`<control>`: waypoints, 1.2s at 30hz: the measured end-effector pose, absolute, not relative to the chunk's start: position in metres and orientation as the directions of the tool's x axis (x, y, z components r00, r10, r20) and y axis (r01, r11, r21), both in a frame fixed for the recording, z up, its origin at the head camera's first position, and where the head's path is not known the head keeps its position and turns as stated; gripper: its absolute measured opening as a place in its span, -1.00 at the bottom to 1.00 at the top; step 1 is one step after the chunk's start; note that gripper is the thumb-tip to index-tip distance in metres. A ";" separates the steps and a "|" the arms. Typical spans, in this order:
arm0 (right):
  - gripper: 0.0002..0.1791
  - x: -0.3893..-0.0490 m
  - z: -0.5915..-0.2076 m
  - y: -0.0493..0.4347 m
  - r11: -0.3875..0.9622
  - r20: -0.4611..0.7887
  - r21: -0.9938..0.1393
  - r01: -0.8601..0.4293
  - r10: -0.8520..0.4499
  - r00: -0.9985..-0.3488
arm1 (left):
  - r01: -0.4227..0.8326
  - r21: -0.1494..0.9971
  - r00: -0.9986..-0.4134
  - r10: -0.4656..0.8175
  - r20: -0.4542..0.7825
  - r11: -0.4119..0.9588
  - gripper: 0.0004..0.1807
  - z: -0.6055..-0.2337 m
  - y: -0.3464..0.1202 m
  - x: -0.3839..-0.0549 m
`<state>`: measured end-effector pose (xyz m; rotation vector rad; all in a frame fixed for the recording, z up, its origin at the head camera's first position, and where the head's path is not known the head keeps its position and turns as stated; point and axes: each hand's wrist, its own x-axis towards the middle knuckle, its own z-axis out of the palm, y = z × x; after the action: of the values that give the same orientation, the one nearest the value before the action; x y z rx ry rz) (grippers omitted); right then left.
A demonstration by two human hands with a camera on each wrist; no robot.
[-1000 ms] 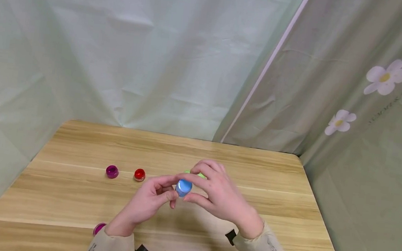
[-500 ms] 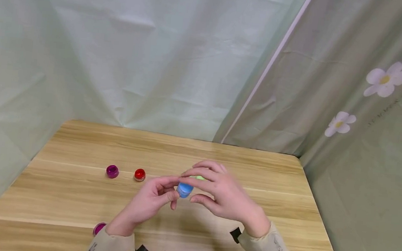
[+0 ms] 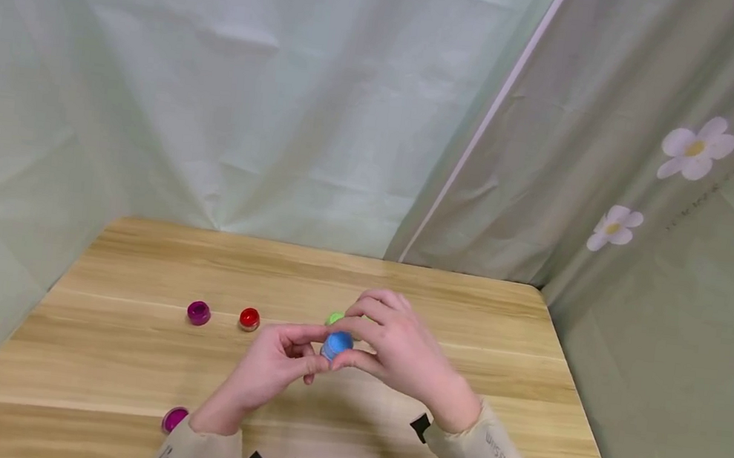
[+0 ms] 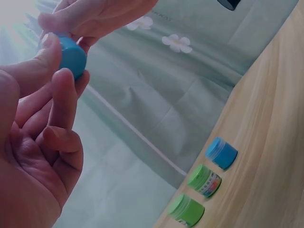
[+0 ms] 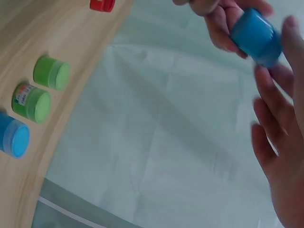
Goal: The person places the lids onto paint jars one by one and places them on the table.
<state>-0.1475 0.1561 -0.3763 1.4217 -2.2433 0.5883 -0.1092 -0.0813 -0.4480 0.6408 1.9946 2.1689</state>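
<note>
Head, blue jar: the blue jar (image 3: 338, 343) sits between the hands above the table (image 3: 498, 325), top face tipped up toward the camera.
Head, key relation: it lies just off the left hand's (image 3: 275, 361) fingertips and inside the right hand's (image 3: 398, 344) thumb and index finger; both touch it, so neither is nearer.
Head, left hand: mostly closed, pinching the side of the blue jar.
Head, right hand: half curled, thumb and index finger gripping either side near the top.
Head, person's left: red jar (image 3: 249, 319) and purple jar (image 3: 199, 313) side by side; magenta piece (image 3: 174, 419) by the left sleeve.
Left wrist, blue jar: thumb and fingers of the left hand enclose one end; the right hand meets it from above.
Left wrist, row: second blue jar (image 4: 222, 153), labelled green jar (image 4: 204, 180), other green jar (image 4: 186, 210), all upright on the table.
Right wrist, axis: the blue jar's short long axis slants from the left hand down toward the right hand; edges blurred.
Change, right hand: half a second ago its thumb stands clear of the blue jar; now it has closed in.
Change, blue jar: top face shows more fully.
</note>
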 end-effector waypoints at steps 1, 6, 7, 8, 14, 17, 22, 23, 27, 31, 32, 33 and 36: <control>-0.54 -0.147 -0.378 0.156 0.398 0.582 -0.128 -0.908 -0.712 -0.394 | 0.186 0.974 -0.903 0.368 0.220 -0.127 -0.59 -0.449 -0.081 -0.109; -0.41 -0.149 -0.379 0.156 0.367 0.664 -0.142 -0.920 -0.654 -0.363 | 0.209 0.963 -0.887 0.382 0.260 -0.170 -0.60 -0.453 -0.081 -0.108; -0.40 -0.149 -0.379 0.155 0.336 0.666 -0.146 -0.931 -0.662 -0.343 | 0.216 0.960 -0.880 0.391 0.270 -0.177 -0.60 -0.454 -0.083 -0.107; -0.39 -0.150 -0.379 0.155 0.308 0.660 -0.150 -0.940 -0.676 -0.327 | 0.222 0.958 -0.872 0.401 0.279 -0.183 -0.60 -0.454 -0.084 -0.106; -0.52 -0.150 -0.378 0.156 0.217 0.575 -0.124 -0.968 -0.780 -0.248 | 0.269 0.945 -0.839 0.437 0.325 -0.186 -0.60 -0.454 -0.087 -0.105; -0.59 -0.149 -0.378 0.159 0.221 0.552 -0.117 -0.968 -0.796 -0.248 | 0.291 0.937 -0.821 0.452 0.348 -0.193 -0.60 -0.453 -0.085 -0.107; -0.59 -0.147 -0.379 0.160 0.267 0.564 -0.094 -0.959 -0.779 -0.273 | 0.272 0.945 -0.834 0.444 0.327 -0.183 -0.58 -0.453 -0.081 -0.107; -0.58 -0.147 -0.379 0.159 0.283 0.562 -0.098 -0.954 -0.775 -0.288 | 0.262 0.949 -0.844 0.436 0.313 -0.175 -0.58 -0.453 -0.080 -0.106; -0.51 -0.147 -0.382 0.156 0.355 0.569 -0.107 -0.929 -0.744 -0.350 | 0.225 0.967 -0.877 0.406 0.256 -0.123 -0.57 -0.453 -0.079 -0.104; -0.36 -0.147 -0.387 0.152 0.403 0.614 -0.142 -0.904 -0.681 -0.400 | 0.232 0.967 -0.880 0.399 0.256 -0.107 -0.58 -0.453 -0.077 -0.104; -0.32 -0.147 -0.388 0.151 0.409 0.622 -0.158 -0.899 -0.666 -0.412 | 0.241 0.964 -0.877 0.400 0.265 -0.110 -0.58 -0.452 -0.077 -0.105; -0.29 -0.147 -0.389 0.151 0.412 0.628 -0.174 -0.895 -0.653 -0.423 | 0.245 0.963 -0.875 0.401 0.270 -0.114 -0.58 -0.452 -0.076 -0.105; -0.21 -0.147 -0.391 0.150 0.398 0.640 -0.202 -0.895 -0.639 -0.428 | 0.248 0.960 -0.869 0.408 0.279 -0.128 -0.59 -0.452 -0.076 -0.106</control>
<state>-0.1472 0.1504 -0.3913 1.3106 -2.1942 0.7355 -0.1057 -0.0763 -0.4521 0.7566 1.9958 2.1495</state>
